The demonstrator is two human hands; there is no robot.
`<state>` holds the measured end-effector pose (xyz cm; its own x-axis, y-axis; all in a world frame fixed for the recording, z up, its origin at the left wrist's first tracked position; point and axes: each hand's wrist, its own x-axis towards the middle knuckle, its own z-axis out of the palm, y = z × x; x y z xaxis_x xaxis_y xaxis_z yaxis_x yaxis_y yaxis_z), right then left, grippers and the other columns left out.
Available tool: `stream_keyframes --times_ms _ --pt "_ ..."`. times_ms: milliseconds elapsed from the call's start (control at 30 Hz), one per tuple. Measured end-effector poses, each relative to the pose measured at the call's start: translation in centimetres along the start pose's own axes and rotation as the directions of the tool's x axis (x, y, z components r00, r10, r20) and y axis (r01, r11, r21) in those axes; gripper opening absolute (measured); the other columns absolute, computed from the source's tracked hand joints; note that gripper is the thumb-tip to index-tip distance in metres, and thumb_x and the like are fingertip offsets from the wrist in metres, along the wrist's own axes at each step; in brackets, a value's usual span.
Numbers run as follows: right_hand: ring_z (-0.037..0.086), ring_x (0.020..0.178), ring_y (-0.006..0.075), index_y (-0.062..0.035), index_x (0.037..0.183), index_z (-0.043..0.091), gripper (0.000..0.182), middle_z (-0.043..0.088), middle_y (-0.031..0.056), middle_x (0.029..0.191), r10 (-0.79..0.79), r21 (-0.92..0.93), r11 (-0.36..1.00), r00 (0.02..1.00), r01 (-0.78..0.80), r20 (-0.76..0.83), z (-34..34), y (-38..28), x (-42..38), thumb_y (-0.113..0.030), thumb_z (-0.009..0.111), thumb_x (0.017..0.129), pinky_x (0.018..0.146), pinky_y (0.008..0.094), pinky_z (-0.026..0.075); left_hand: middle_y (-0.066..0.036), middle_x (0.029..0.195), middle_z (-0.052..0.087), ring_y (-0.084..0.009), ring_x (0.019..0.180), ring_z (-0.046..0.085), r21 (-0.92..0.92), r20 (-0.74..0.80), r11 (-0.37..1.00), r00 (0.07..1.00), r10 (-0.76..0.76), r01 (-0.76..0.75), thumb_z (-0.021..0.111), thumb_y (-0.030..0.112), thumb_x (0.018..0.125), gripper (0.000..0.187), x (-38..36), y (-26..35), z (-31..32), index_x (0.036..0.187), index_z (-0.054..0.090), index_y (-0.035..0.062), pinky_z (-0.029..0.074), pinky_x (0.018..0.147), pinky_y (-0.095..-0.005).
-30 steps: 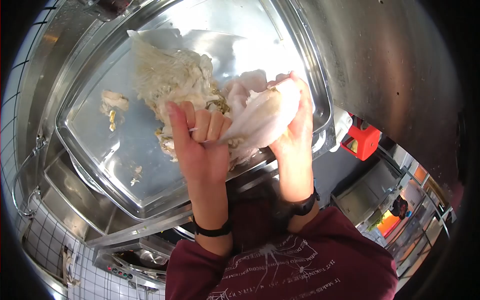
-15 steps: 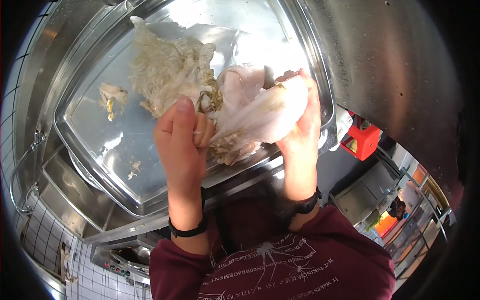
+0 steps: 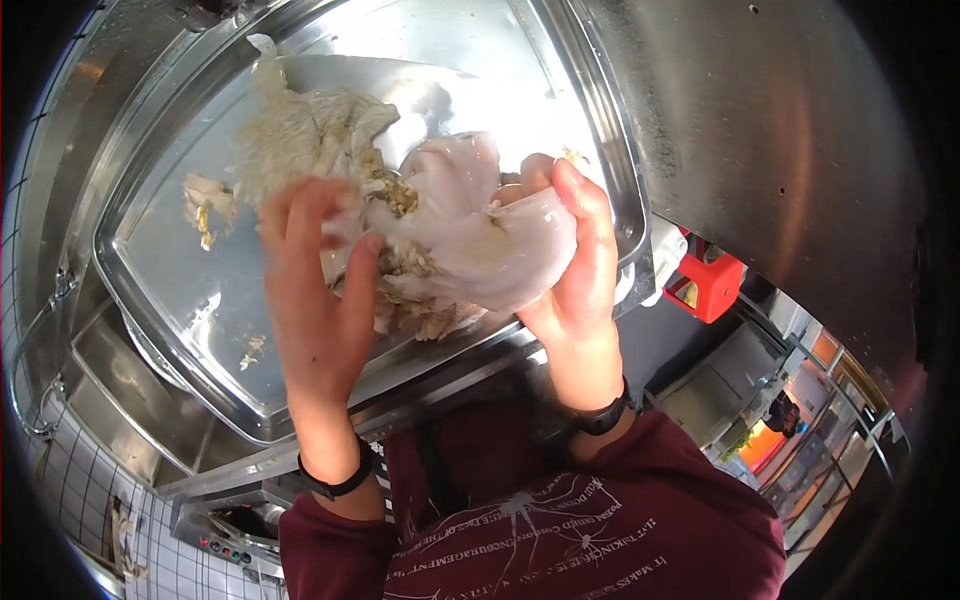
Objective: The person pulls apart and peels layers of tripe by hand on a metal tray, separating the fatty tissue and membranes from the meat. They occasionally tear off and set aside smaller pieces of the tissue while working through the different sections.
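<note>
A large piece of raw tripe (image 3: 490, 245), smooth and pale pinkish on this side, lies bunched over a metal tray. My right hand (image 3: 580, 245) grips its right edge, fingers behind and thumb on top. My left hand (image 3: 325, 270) is at the tripe's left side with fingers spread and somewhat blurred, the thumb apart. Beyond that hand spreads a shaggy, cream-coloured part (image 3: 310, 135) of the tripe. Yellowish-brown bits (image 3: 397, 192) cling where the smooth and shaggy parts meet.
The shiny metal tray (image 3: 150, 290) has a raised rim and rests over a steel sink (image 3: 130, 375). A small pale scrap (image 3: 208, 205) and some crumbs (image 3: 252, 350) lie on its left part. To the right are a steel surface (image 3: 740, 130) and a red plastic item (image 3: 712, 285).
My left hand has gone from a closed pinch on the tripe to spread fingers, moving left. My right hand keeps its hold, and the smooth flap is slacker.
</note>
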<state>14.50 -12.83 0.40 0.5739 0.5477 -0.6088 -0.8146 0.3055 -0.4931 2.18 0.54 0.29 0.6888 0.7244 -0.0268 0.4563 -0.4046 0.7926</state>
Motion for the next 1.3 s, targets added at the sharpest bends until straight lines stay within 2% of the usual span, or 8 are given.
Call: stream_keyframes --times_ms 33,133,267,367,567,733,967,1300 --pt "0.060 0.076 0.0151 -0.0047 0.093 0.058 0.030 0.062 0.0081 0.086 0.048 -0.043 0.998 0.989 -0.043 0.137 -0.2 0.1 0.1 -0.034 0.056 0.092 0.067 0.0286 0.050 -0.007 0.079 0.062 -0.0233 0.082 0.062 0.317 -0.095 0.932 0.972 0.214 -0.174 0.067 0.006 0.078 0.016 0.7 0.5 -0.2 0.093 0.062 0.0029 0.048 0.078 -0.0311" --pt "0.058 0.075 0.0133 -0.0032 0.091 0.059 0.031 0.061 0.0074 0.085 0.051 -0.065 0.997 0.984 -0.040 0.169 -0.4 -0.1 0.3 -0.033 0.055 0.092 0.065 0.0270 0.048 -0.011 0.095 0.066 -0.0294 0.091 0.064 0.180 -0.089 0.946 0.953 0.289 -0.270 0.069 0.004 0.075 0.028 1.5 2.4 -1.0 0.102 0.064 0.0043 0.048 0.084 -0.0340" --pt "0.057 0.073 0.0125 -0.0012 0.089 0.059 0.033 0.061 0.0073 0.084 0.031 -0.144 0.990 0.978 0.000 0.208 -0.4 -0.3 0.1 -0.033 0.053 0.093 0.063 0.0260 0.046 -0.012 0.104 0.063 -0.0269 0.087 0.063 -0.208 0.115 0.974 0.986 0.121 -0.096 0.068 0.001 0.075 0.024 1.0 3.3 -0.4 0.099 0.063 0.0028 0.050 0.080 -0.0332" --pt "0.057 0.071 0.0129 0.0003 0.089 0.059 0.034 0.061 0.0076 0.082 0.058 -0.133 0.991 0.975 -0.030 0.214 -1.1 -0.6 0.1 -0.033 0.053 0.093 0.062 0.0259 0.046 -0.011 0.104 0.060 -0.0173 0.085 0.062 -0.232 -0.232 0.959 0.949 -0.214 0.160 0.063 -0.003 0.080 0.017 1.7 3.1 0.0 0.093 0.054 0.0025 0.050 0.075 -0.0294" --pt "0.057 0.072 0.0133 0.0011 0.091 0.060 0.033 0.061 0.0073 0.083 0.057 -0.124 0.992 0.980 -0.034 0.193 -1.4 -0.7 -0.1 -0.031 0.055 0.092 0.061 0.0262 0.046 -0.013 0.113 0.059 -0.0215 0.099 0.059 -0.318 -0.341 0.945 0.939 -0.038 -0.077 0.061 -0.005 0.078 0.023 2.3 0.7 -1.8 0.098 0.053 0.0032 0.048 0.084 -0.0347" --pt "0.058 0.075 0.0132 0.0021 0.097 0.060 0.033 0.062 0.0074 0.086 0.029 -0.059 0.998 0.970 -0.015 0.242 -0.8 -0.3 0.0 -0.030 0.055 0.092 0.063 0.0266 0.046 -0.012 0.097 0.064 -0.0175 0.091 0.059 -0.417 0.404 0.908 0.903 0.145 0.041 0.067 0.001 0.078 0.013 2.0 3.8 -0.6 0.088 0.062 -0.0030 0.046 0.082 -0.0300" --pt "0.058 0.074 0.0127 0.0002 0.095 0.060 0.029 0.062 0.0068 0.084 0.057 -0.069 0.997 0.965 -0.041 0.256 -1.4 -1.0 0.2 -0.028 0.055 0.093 0.063 0.0262 0.047 -0.006 0.083 0.063 -0.0149 0.073 0.059 -0.495 0.215 0.866 0.975 0.053 0.062 0.065 -0.001 0.076 0.009 0.8 3.8 1.3 0.084 0.063 0.0022 0.046 0.064 -0.0243" --pt "0.061 0.080 0.0150 -0.0011 0.101 0.059 0.026 0.062 0.0066 0.090 0.135 0.078 0.986 0.983 -0.145 0.126 -0.6 -0.4 0.2 -0.026 0.056 0.093 0.068 0.0288 0.050 -0.011 0.098 0.059 -0.0164 0.090 0.055 -0.848 0.160 0.521 0.984 0.075 0.099 0.058 0.004 0.088 0.008 0.0 3.9 2.2 0.091 0.054 -0.0021 0.044 0.078 -0.0255"
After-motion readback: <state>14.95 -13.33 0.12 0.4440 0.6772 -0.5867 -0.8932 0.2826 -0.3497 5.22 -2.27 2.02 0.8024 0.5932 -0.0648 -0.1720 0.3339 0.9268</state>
